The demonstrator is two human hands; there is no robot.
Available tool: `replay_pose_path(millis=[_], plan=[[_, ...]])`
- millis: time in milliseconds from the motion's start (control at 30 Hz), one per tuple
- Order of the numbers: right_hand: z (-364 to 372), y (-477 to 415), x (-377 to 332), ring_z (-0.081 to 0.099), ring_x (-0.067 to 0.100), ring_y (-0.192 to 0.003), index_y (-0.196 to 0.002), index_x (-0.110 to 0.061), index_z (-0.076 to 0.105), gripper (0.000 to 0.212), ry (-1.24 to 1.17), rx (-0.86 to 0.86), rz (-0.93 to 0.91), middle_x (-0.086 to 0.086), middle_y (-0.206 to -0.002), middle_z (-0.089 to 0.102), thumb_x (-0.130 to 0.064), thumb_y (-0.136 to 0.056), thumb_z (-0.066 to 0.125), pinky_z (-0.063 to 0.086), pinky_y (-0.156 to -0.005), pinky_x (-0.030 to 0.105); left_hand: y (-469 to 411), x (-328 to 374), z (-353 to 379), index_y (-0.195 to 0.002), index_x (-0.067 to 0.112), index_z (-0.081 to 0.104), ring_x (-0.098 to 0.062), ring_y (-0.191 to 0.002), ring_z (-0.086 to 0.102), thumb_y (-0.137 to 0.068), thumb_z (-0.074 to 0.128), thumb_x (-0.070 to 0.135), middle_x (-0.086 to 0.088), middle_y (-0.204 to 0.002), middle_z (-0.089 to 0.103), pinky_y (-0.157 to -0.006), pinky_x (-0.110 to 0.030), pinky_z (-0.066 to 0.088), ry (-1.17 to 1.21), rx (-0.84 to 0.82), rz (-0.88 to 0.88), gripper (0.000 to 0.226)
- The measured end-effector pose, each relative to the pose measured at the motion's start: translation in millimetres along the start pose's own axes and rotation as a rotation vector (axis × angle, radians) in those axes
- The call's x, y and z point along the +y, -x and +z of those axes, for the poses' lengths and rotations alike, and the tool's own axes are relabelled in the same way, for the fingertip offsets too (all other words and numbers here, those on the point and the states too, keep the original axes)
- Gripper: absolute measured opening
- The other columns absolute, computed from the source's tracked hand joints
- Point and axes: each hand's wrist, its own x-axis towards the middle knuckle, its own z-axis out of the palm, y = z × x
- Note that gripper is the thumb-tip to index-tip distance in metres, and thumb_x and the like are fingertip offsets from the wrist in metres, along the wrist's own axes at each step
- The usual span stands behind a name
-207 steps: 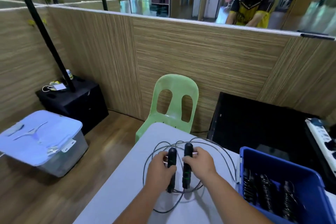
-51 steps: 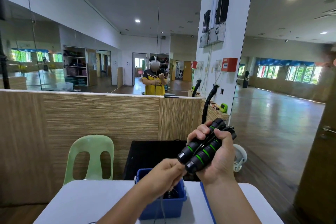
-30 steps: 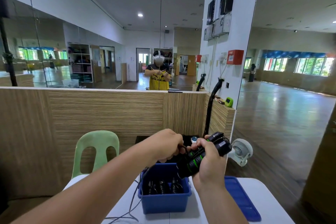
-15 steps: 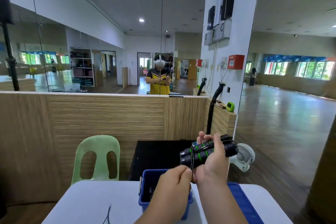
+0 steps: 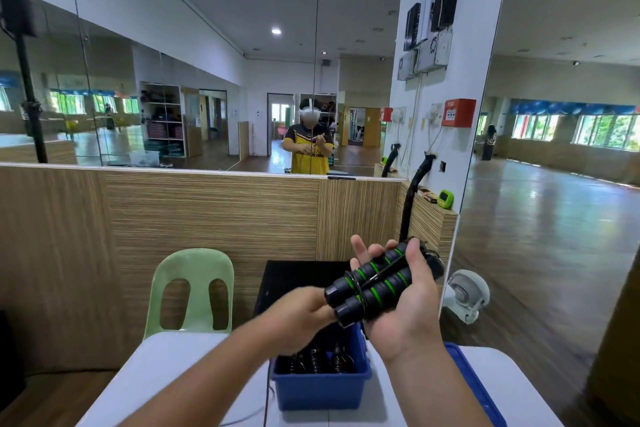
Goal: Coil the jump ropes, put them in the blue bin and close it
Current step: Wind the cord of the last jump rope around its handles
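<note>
- The right grip [image 5: 405, 317] is closed round both handles [image 5: 377, 282], held side by side and raised above the blue bin [image 5: 320, 390], likely so the cord [image 5: 267, 402] can be wound round them.
- The left grip [image 5: 298, 314] appears to pinch the cord beside the handle ends, feeding a turn; the slack hangs to the desk [image 5: 166, 371].
- The bin stands open towards the desk's far edge, with coiled ropes [image 5: 313, 359] inside. Its lid [image 5: 474, 388] lies just to its right, handy for closing.

bin [image 5: 320, 388] on table [image 5: 173, 367] | lid [image 5: 474, 388] right of bin | chair [image 5: 192, 274] behind table
</note>
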Motion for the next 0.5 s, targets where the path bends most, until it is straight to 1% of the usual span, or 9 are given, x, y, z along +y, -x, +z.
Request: replay_pose_path(millis=[33,67,133,200,267,333,367,433,500], plan=[[-0.8,-0.6,-0.4,0.069,0.033,-0.118,-0.09,-0.015,0.06,0.027,0.004,-0.001,0.014,0.006,-0.081,0.064,-0.041,-0.099,0.059,0.045,-0.11,0.044,-5.1,1.6,-9.9,-0.082,0.021,0.063,-0.004,-0.066,0.051,-0.101,0.058,0.034,0.003,-0.075,0.065,-0.066,-0.029,0.043,-0.057,-0.006,0.021,0.023],[-1.8,-1.8,-0.5,0.068,0.033,-0.121,-0.09,-0.016,0.06,0.027,0.011,0.001,0.024,0.006,-0.08,0.064,-0.041,-0.099,0.059,0.043,-0.112,0.044,-9.4,4.2,-19.0,-0.081,0.02,0.061,-0.006,-0.069,0.054,-0.1,0.058,0.031,-0.002,-0.079,0.068,-0.069,-0.032,0.045,-0.108,-0.007,0.043,0.023],[-3.6,-4.2,-0.5,0.066,0.032,-0.124,-0.09,-0.016,0.059,0.027,0.038,0.008,0.025,0.005,-0.08,0.063,-0.041,-0.099,0.06,0.041,-0.115,0.044,-17.5,12.1,-34.3,-0.076,0.021,0.056,-0.014,-0.073,0.053,-0.099,0.056,0.026,-0.011,-0.085,0.068,-0.068,-0.034,0.041,-0.218,-0.014,0.079,0.024],[-5.3,-7.1,-0.7,0.066,0.033,-0.123,-0.093,-0.016,0.058,0.026,0.086,0.004,0.026,0.005,-0.08,0.062,-0.041,-0.098,0.06,0.04,-0.115,0.044,-24.1,23.3,-46.4,-0.076,0.026,0.054,-0.015,-0.072,0.05,-0.102,0.055,0.025,-0.006,-0.081,0.063,-0.066,-0.033,0.038,-0.308,-0.051,0.103,0.026],[-6.0,-9.3,-1.8,0.068,0.033,-0.117,-0.093,-0.016,0.057,0.025,0.135,-0.013,0.02,0.005,-0.08,0.061,-0.041,-0.099,0.06,0.04,-0.113,0.046,-28.2,36.3,-55.7,-0.085,0.021,0.058,-0.013,-0.07,0.049,-0.104,0.056,0.029,0.003,-0.078,0.058,-0.063,-0.031,0.037,-0.365,-0.107,0.116,0.02],[-5.4,-9.6,-2.7,0.068,0.032,-0.111,-0.093,-0.016,0.057,0.025,0.175,-0.038,0.019,0.006,-0.079,0.06,-0.039,-0.101,0.058,0.045,-0.109,0.047,-29.8,47.9,-64.0,-0.094,0.015,0.064,-0.014,-0.071,0.05,-0.104,0.057,0.034,0.0,-0.082,0.06,-0.063,-0.031,0.038,-0.383,-0.14,0.121,0.023],[-5.1,-8.8,-2.6,0.067,0.032,-0.11,-0.092,-0.015,0.056,0.024,0.187,-0.051,0.02,0.006,-0.078,0.06,-0.037,-0.101,0.057,0.049,-0.104,0.047,-30.0,52.7,-67.1,-0.096,0.014,0.065,-0.015,-0.073,0.052,-0.103,0.057,0.037,-0.004,-0.086,0.063,-0.065,-0.032,0.039,-0.387,-0.154,0.115,0.026],[-4.7,-6.5,-2.0,0.066,0.031,-0.105,-0.09,-0.014,0.057,0.023,0.206,-0.073,0.025,0.007,-0.077,0.058,-0.033,-0.103,0.054,0.053,-0.093,0.048,-31.1,59.3,-72.0,-0.093,0.017,0.065,-0.016,-0.074,0.053,-0.103,0.058,0.04,-0.005,-0.087,0.064,-0.067,-0.034,0.041,-0.402,-0.176,0.121,0.026],[-3.0,-3.6,-2.8,0.065,0.03,-0.101,-0.081,-0.013,0.063,0.029,0.231,-0.081,0.023,0.007,-0.075,0.058,-0.029,-0.103,0.053,0.052,-0.092,0.047,-30.5,66.0,-74.8,-0.093,0.018,0.066,-0.016,-0.075,0.054,-0.102,0.059,0.042,-0.005,-0.089,0.065,-0.069,-0.034,0.042,-0.414,-0.196,0.114,0.027]])
